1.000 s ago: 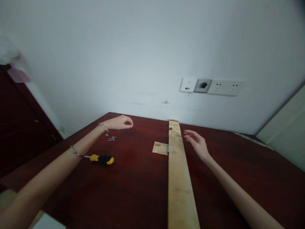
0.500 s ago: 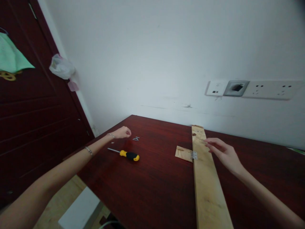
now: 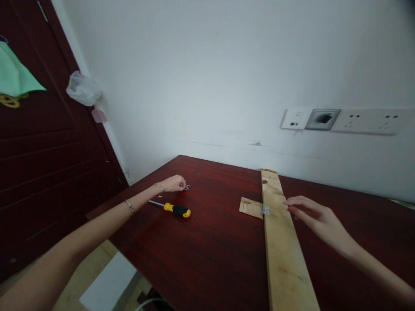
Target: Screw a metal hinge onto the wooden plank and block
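Observation:
My left hand (image 3: 176, 183) reaches across the table with its fingers curled down at a few small silver screws (image 3: 187, 187), covering part of them. Whether it grips one is hidden. Just in front of that forearm lies a screwdriver (image 3: 177, 210) with a yellow and black handle. My right hand (image 3: 313, 216) hovers at the right edge of a long wooden board (image 3: 282, 250), thumb and forefinger brought together; anything between them is too small to make out. A metal hinge (image 3: 265, 210) sits on the board's left edge, joining a small wooden piece (image 3: 250, 207).
The dark red table (image 3: 214, 255) meets a white wall with sockets (image 3: 324, 119) at the back right. To the left is a dark red door (image 3: 42, 172) with a plastic bag (image 3: 83, 89) hanging near it. A white box (image 3: 110, 283) stands below the table's left edge.
My left hand has moved right onto the screws, which it now partly covers. My right hand has shifted slightly right and toward me along the board's edge.

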{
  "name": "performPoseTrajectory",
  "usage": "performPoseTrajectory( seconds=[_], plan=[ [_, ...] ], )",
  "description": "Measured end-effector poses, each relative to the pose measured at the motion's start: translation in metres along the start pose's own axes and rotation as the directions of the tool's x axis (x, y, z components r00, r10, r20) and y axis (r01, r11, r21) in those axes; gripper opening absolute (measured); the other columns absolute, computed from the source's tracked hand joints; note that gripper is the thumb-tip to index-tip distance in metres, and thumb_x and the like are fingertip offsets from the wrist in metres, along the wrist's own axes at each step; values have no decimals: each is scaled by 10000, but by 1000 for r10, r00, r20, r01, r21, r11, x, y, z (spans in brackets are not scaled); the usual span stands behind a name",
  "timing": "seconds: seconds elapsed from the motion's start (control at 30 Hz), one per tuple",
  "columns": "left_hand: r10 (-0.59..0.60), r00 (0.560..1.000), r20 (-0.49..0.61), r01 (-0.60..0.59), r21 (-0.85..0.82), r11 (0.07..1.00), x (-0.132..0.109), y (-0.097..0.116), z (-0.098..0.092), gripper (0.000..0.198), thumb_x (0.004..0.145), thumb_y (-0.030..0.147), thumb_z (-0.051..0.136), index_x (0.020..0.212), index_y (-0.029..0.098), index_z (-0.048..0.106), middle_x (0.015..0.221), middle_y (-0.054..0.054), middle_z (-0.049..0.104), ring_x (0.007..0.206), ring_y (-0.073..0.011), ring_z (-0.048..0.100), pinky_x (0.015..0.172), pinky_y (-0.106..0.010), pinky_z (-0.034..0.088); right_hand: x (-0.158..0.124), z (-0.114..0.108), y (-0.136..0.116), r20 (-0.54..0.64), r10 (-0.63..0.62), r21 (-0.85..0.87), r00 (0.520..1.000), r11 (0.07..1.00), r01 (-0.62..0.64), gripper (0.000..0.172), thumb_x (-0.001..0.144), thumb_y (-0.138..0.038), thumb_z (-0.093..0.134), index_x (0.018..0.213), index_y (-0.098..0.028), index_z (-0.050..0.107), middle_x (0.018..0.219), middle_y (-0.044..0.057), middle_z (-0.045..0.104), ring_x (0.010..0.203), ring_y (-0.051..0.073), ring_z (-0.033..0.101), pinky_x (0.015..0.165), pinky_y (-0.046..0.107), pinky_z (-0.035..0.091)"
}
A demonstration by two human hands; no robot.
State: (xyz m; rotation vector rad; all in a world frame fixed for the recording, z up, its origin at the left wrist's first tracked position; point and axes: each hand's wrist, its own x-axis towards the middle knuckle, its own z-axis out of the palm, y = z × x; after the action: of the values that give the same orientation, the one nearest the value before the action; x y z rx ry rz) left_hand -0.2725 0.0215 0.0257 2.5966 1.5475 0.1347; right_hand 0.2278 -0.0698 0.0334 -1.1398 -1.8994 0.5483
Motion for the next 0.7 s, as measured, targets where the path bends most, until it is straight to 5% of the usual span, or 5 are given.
performPoseTrajectory(
  seconds=[0.33, 0.7],
  plan=[
    [-1, 1000, 4, 1, 144, 990, 8, 2, 3, 127, 644, 104, 530, 632, 167, 640, 703, -42, 632, 683, -151, 531, 609, -216, 338, -9, 0, -12, 46, 28, 4, 999, 1000, -28, 271, 780, -457, 550, 858, -224, 666, 918, 69, 647, 819, 203, 611, 700, 303, 503],
    [25, 1000, 3, -25, 100, 995, 12, 16, -5, 71, 596, 94, 550, 602, 146, 598, 663, -43, 597, 663, -156, 525, 618, -232, 361, -7, 4, -13, 51, 19, 15, 999, 1000, -20, 274, 793, -462, 543, 848, -227, 672, 924, 72, 659, 846, 213, 622, 720, 317, 508]
  ],
)
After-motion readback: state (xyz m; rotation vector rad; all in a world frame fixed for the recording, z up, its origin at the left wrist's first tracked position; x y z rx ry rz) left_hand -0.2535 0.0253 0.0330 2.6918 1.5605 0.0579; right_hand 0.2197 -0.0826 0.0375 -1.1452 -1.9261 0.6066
